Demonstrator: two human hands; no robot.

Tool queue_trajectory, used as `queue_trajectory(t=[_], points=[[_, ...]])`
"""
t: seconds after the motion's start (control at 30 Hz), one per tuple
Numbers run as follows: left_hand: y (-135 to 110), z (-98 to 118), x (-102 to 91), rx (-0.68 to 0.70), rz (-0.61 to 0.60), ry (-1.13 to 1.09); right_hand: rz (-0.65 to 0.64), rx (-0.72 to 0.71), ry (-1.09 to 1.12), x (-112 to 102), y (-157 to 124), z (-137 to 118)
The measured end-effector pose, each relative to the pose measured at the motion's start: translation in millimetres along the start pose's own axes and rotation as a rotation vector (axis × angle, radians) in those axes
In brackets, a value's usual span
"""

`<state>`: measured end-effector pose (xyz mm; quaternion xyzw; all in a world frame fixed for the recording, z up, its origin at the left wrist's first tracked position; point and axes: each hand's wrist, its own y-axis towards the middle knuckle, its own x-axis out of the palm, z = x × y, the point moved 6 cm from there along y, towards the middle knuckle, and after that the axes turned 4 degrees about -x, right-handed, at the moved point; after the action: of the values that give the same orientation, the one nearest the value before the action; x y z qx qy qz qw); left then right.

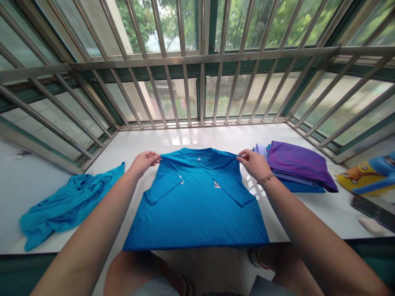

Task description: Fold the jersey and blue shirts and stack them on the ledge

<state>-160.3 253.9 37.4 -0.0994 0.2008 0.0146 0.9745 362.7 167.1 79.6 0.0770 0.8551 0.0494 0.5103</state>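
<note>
The blue T-shirt (197, 213) lies flat on the table (197, 137), with its sleeves (163, 189) folded in. The left hand (143, 163) and right hand (253, 164) pinch its shoulders. Purple clothes (299, 166) sit just past the right hand.

Collar mark (198, 159) on T-shirt (197, 218): unreadable

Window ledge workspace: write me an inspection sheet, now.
Surface: glossy white tiled ledge.
Job's things: blue short-sleeved T-shirt lying flat, sleeves folded inward.
Clutter: crumpled teal cloth garment at left; folded purple-and-blue clothes stack at right; yellow-and-blue printed item; flat dark object.
Hands: left hand and right hand each pinch a shoulder edge of the shirt; thin bracelet on right wrist.
Cables: nothing seen.
Surroundings: steel window bars, green trees outside.
</note>
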Motion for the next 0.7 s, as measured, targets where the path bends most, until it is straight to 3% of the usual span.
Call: queue_trajectory(t=[0.07, 0.13, 0.23, 0.33, 0.43, 0.53, 0.6, 0.7], points=[[-31, -6, -15.6, 0.096, 0.007, -0.041, 0.021, -0.099, 0.021, -13, -37, -6], [-63, -19, -29.8, 0.155, -0.002, 0.065, -0.019, -0.175, 0.014, -18, -77, -4], [-104, -45, -41.7, 0.167, -0.078, 0.313, -0.170, -0.267, -0.001, -10, -129, 9], [-125, -60, -45.4, 0.163, -0.107, 0.445, -0.294, -0.319, 0.015, 0, -156, 25], [-121, -53, -41.7, 0.207, -0.040, 0.513, -0.257, -0.275, -0.007, 1, -150, 31], [-98, -34, -25.5, 0.284, -0.022, 0.567, -0.182, -0.265, -0.097, 2, -123, 19], [-77, -21, -9.2, 0.341, -0.067, 0.613, -0.180, -0.296, -0.147, 9, -102, 5], [-47, -7, 15.8, 0.382, -0.200, 0.742, -0.278, -0.320, -0.203, 27, -75, -8]])
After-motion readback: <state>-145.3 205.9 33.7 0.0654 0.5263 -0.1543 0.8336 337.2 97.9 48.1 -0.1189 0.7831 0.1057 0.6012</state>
